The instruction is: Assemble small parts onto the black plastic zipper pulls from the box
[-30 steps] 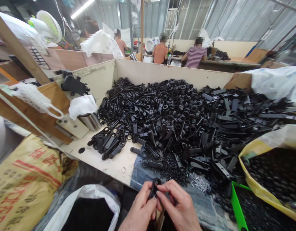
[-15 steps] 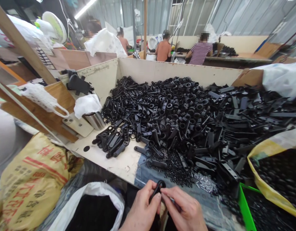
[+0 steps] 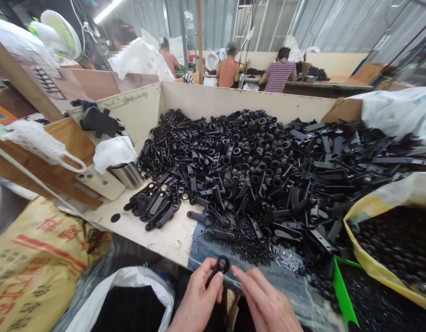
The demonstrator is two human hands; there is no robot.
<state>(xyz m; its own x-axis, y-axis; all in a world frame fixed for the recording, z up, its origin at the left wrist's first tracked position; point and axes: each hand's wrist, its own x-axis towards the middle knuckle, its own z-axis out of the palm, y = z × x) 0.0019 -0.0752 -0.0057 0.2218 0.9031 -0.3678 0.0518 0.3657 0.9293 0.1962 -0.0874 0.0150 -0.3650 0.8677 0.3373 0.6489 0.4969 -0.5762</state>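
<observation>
My left hand (image 3: 201,295) pinches a black plastic part with a ring-shaped end (image 3: 216,269) between thumb and fingers, just in front of the table edge. The ring points up and away from me. Close by on the right, my right hand (image 3: 270,302) is apart from the part, its fingers stretched out; nothing shows at the fingertips. Beyond both hands lie small black pieces (image 3: 252,246) and a little heap of silver pins (image 3: 289,258). A large pile of black plastic parts (image 3: 230,159) covers much of the table behind them.
A white sack (image 3: 164,295) with black contents stands at lower left, beside a yellow sack (image 3: 43,272). On the right are a green bin (image 3: 343,290) and a yellow-rimmed bag (image 3: 358,249). A metal cup (image 3: 129,175) and a phone (image 3: 102,186) stand at left. Several people work behind.
My right hand has come away from the black part, moving slightly right, and its fingers have straightened. The left hand keeps its hold. The view has shifted a little to the right.
</observation>
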